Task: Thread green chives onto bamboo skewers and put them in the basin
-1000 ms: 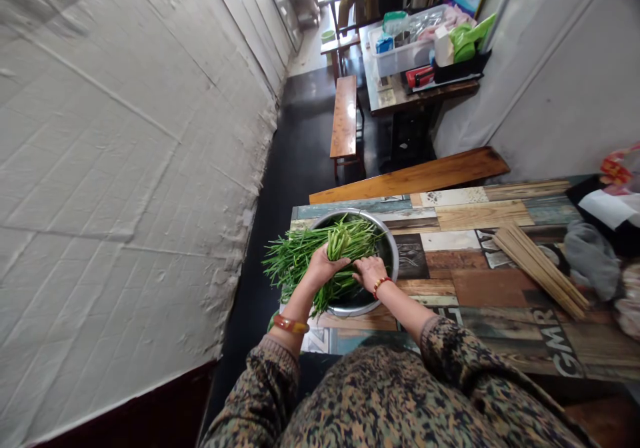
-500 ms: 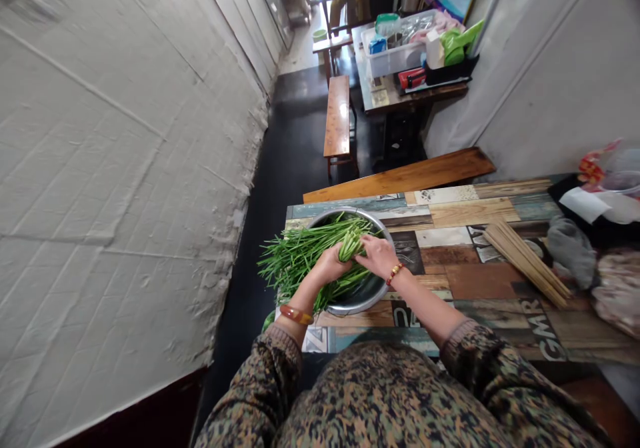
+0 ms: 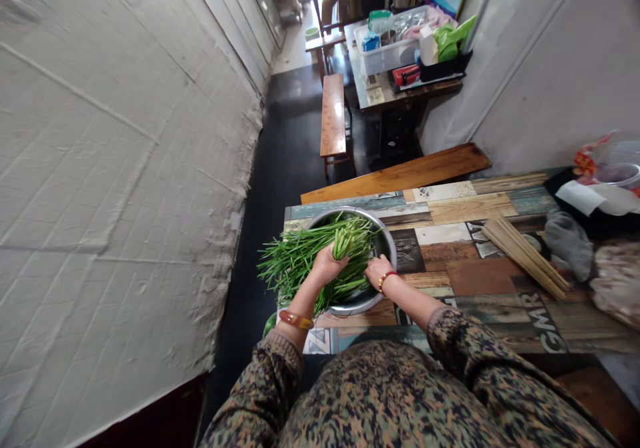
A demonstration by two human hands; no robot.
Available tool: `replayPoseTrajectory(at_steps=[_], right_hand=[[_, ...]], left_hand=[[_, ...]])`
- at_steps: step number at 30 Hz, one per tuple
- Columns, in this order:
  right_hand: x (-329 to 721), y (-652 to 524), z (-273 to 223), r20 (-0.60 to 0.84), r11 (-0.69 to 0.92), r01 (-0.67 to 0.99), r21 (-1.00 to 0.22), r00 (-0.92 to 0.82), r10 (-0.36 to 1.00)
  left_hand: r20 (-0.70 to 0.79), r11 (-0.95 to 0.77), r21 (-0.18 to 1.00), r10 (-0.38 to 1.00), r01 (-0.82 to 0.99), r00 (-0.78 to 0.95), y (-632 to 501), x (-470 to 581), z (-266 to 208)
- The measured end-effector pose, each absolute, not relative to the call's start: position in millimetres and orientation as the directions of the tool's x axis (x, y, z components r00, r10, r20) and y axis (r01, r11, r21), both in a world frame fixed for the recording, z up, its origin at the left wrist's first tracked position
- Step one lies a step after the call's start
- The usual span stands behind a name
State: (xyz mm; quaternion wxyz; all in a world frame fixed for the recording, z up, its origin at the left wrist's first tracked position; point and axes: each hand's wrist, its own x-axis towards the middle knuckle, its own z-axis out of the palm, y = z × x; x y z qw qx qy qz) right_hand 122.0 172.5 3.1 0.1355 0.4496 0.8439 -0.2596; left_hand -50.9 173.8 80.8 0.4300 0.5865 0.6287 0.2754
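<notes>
A metal basin (image 3: 388, 241) holds a heap of long green chives (image 3: 305, 255), their leafy ends hanging over its left rim. My left hand (image 3: 329, 265) is closed around a bunch of chives (image 3: 345, 243), holding its pale stalk ends upward above the heap. Lower in the basin, on its right side, is my right hand (image 3: 379, 271), apart from that bunch. Its fingers are drawn together by the stalk ends of the heap; whatever lies between them is hidden.
The basin stands at the left end of a patchwork-patterned table (image 3: 480, 278). Further right lie wooden sticks (image 3: 525, 256), a grey plastic bag (image 3: 569, 243) and a black tray (image 3: 565, 185). Beyond are a bench (image 3: 333, 118) and another table with a plastic bin (image 3: 390, 58). A white wall (image 3: 125, 168) rises on the left.
My right hand has left the bunch in my left hand and moved down and slightly right into the basin. My left hand still holds its bunch, shifted slightly left.
</notes>
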Motion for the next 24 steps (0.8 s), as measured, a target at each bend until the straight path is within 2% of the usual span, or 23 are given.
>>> replayPoseTrajectory(at_steps=[4, 7, 14, 19, 24], right_hand=[[137.2, 180.0, 21.5, -0.490, 0.489, 0.807, -0.332, -0.590, 0.641], [144.9, 189.9, 40.4, -0.477, 0.465, 0.796, -0.387, -0.604, 0.638], [140.7, 214.0, 69.8, -0.338, 0.232, 0.717, -0.657, -0.555, 0.760], [137.6, 215.9, 61.0, -0.321, -0.075, 0.451, -0.889, -0.500, 0.804], [137.3, 201.3, 46.6, -0.362, -0.354, 0.102, -0.930, -0.424, 0.830]], left_hand=[[-0.242, 0.167, 0.840, 0.967, 0.516, 0.080, 175.2, -52.1, 74.6], [-0.269, 0.165, 0.864, 0.950, 0.475, 0.160, 178.1, -49.3, 67.8], [-0.302, 0.183, 0.929, 0.877, 0.321, 0.373, 184.5, -40.2, 65.1], [-0.330, 0.198, 0.928, 0.828, 0.314, 0.453, 183.0, -43.5, 74.5], [-0.387, 0.267, 0.901, 0.851, 0.342, 0.354, 181.6, -43.2, 74.9]])
